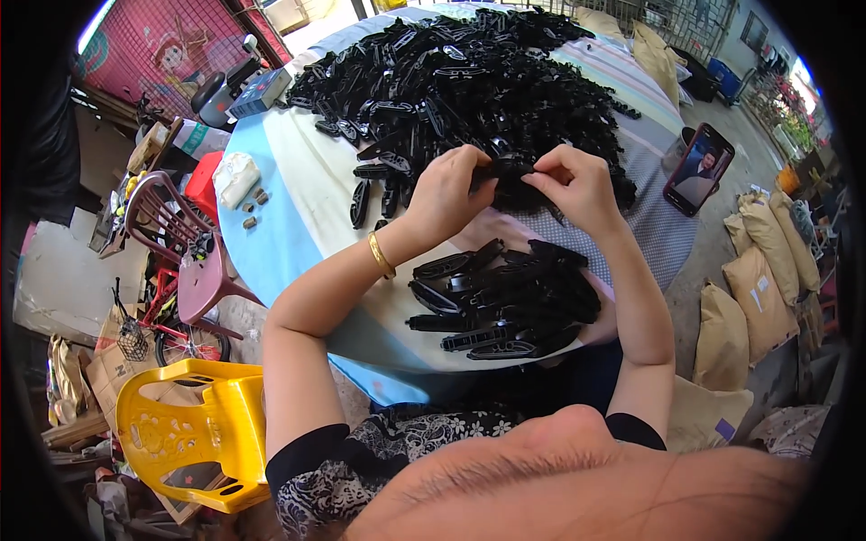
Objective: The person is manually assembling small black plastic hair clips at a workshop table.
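Note:
My left hand [451, 189] is closed, with thumb and fingers around a black plastic piece [511, 171] in front of me. Across from it my right hand [577, 185] is pinched, its fingertips at the right end of that piece. The piece's outline blends into the dark heap behind it. A big heap of black plastic pieces [424, 81], many long, narrow and slotted, covers the far part of the table. A smaller pile of long black pieces [505, 302] lies nearer me, between my forearms.
The round table has a striped cloth [284, 171]. A phone [699, 169] stands at its right edge; a white bag [236, 180] and small brown lumps [251, 222] lie at the left. A yellow chair [171, 442], pink chair [194, 261] and brown sacks [758, 293] stand around.

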Tool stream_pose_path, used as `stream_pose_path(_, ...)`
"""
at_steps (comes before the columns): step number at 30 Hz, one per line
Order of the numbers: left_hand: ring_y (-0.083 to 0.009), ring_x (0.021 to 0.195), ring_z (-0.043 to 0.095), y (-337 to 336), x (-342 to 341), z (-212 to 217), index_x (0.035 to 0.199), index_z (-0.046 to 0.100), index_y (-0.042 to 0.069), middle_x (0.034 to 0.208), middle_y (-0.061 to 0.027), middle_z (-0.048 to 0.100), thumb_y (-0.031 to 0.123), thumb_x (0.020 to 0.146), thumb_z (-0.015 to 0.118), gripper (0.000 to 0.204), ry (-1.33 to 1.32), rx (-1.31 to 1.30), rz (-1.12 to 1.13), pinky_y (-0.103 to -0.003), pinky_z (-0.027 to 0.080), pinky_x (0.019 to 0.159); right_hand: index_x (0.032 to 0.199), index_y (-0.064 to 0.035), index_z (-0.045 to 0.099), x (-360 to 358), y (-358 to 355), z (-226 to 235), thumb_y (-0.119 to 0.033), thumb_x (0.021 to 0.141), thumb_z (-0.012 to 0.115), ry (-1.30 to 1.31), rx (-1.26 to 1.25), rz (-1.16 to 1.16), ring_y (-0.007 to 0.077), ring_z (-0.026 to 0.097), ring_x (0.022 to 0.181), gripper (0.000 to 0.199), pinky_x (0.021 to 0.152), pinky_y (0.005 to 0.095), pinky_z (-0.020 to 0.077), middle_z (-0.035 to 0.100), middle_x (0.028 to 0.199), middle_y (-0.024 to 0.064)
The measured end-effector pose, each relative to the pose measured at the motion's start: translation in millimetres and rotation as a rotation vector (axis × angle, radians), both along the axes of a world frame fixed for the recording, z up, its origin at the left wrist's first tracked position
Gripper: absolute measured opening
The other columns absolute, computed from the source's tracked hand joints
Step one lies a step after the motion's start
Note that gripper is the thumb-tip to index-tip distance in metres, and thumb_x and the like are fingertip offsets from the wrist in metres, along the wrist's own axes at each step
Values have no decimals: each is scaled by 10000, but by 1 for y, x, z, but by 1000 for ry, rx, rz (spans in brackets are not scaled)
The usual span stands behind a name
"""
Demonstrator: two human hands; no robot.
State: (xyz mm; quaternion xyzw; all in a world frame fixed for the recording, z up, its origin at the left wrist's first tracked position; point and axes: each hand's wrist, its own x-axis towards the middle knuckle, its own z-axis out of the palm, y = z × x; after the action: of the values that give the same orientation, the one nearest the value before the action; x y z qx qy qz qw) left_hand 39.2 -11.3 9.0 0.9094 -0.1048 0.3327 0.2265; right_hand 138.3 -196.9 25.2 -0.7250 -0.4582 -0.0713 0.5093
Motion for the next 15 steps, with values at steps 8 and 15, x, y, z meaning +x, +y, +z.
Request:
stream_pose_path(8, -76, 718, 571, 8, -6, 9, 1051, 544, 3, 859, -35, 613, 55, 762, 697, 331, 370, -598, -102, -212, 473, 673, 796, -31, 633, -14, 9, 4, 51, 743, 670, -193, 297, -10, 131, 598, 638, 104, 533, 225, 465, 642, 768, 60)
stream_pose_path(15, -44, 687, 540, 1, -11, 10, 1044, 591, 25, 863, -3, 609, 17, 766, 683, 294, 583, -1124, -308, -183, 443, 623, 759, -44, 635, -19, 14, 2, 44, 650, 694, -458, 200, 71, 232, 611, 695, 152, 600, 307, 497, 646, 773, 71)
